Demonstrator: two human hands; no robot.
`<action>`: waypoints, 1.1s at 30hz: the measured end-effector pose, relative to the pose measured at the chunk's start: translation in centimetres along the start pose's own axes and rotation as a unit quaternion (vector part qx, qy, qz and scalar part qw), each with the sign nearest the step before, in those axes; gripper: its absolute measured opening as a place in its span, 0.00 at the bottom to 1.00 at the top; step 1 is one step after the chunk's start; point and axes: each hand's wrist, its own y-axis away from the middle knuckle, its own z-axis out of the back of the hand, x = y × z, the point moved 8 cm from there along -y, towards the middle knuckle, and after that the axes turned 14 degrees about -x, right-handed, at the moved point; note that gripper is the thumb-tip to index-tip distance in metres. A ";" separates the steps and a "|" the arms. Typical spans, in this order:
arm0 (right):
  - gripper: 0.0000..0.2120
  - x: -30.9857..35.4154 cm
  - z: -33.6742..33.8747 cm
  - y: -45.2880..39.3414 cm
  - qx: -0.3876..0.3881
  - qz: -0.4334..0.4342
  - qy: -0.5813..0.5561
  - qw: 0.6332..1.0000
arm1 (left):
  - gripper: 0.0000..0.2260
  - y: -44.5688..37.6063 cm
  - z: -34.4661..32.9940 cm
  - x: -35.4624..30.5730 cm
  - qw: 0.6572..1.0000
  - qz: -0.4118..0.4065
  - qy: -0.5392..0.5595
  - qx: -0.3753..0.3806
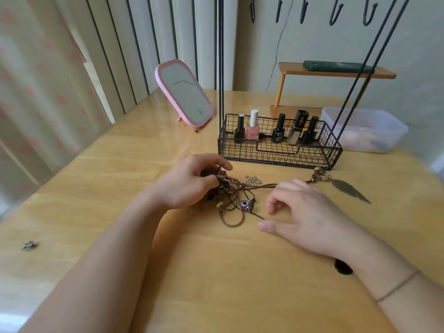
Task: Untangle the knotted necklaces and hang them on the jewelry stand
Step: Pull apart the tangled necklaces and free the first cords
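left hand (186, 182) at frame centre grips knotted necklaces (228, 197); right hand (304, 216) beside them, fingers loosely curled, holding nothing; jewelry stand (278, 143) behind.

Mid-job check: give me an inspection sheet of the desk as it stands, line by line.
Surface: glossy wooden table, dark spot near the right wrist.
Job's things: tangled necklaces on the table; flower pendant and feather pendant lie spread to the right; jewelry stand behind, hooks bare.
Clutter: nail polish bottles in the stand's basket; pink mirror; plastic box; orange shelf; small charm far left.
Grippers: left hand grips the tangle; right hand loosely curled, holding nothing visible.
Cables: nothing seen.
Surroundings: curtain, cracked wall.
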 end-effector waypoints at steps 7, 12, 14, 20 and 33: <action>0.10 1.7 -0.6 0.3 -0.037 0.089 0.068 0.993 | 0.11 -0.2 0.0 -0.2 0.993 0.052 0.099 -0.038; 0.14 1.0 1.3 0.2 -0.065 0.012 -0.272 0.960 | 0.12 -0.2 -0.3 -0.4 0.978 0.077 0.189 -0.037; 0.13 2.0 1.2 0.5 -0.012 0.012 -0.372 0.928 | 0.14 -0.1 -0.6 -0.6 0.965 0.090 0.244 -0.036; 0.16 5.3 -0.6 2.1 0.068 0.114 -0.323 0.937 | 0.15 -0.2 -1.4 -1.1 0.907 0.105 0.407 -0.026; 0.13 0.2 1.5 -0.1 -0.209 -0.066 -0.212 0.952 | 0.10 0.0 -1.7 -3.7 0.773 0.059 0.629 0.053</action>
